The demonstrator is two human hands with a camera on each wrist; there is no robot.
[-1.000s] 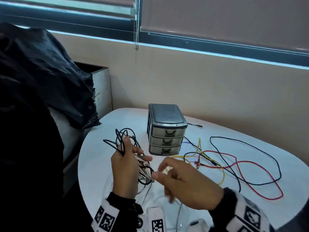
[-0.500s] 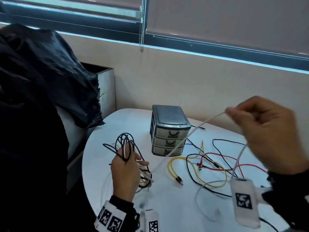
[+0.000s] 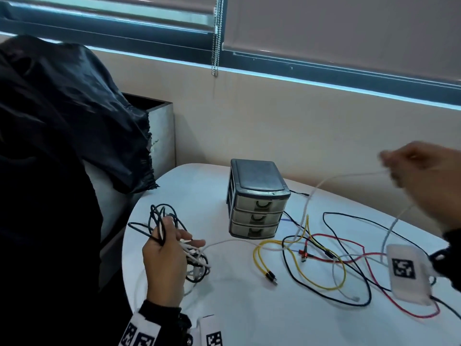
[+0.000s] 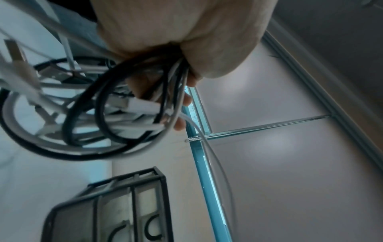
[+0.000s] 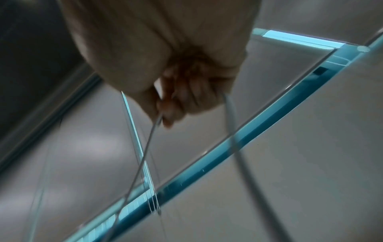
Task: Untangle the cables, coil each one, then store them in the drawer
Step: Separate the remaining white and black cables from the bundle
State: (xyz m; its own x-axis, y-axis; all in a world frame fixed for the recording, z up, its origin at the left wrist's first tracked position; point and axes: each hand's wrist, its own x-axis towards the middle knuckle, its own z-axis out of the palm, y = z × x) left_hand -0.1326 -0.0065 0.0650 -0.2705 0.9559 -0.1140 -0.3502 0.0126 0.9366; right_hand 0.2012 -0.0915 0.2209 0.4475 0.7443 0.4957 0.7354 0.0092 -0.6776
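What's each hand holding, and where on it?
Left hand grips the black-and-white cable bundle around its gathered loops; right hand pinches the white cable mid-length.

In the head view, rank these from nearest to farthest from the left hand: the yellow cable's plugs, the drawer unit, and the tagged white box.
From the left hand:
1. Drawer unit, up and to its right on the table.
2. Yellow cable's plugs, lying to its right; nearly as close, hard to separate from the first.
3. Tagged white box, far right, by the right wrist.

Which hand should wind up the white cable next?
Probably the right hand. It already pinches the white cable up in the air, while the left hand is full, gripping the bundle of black and white cables.
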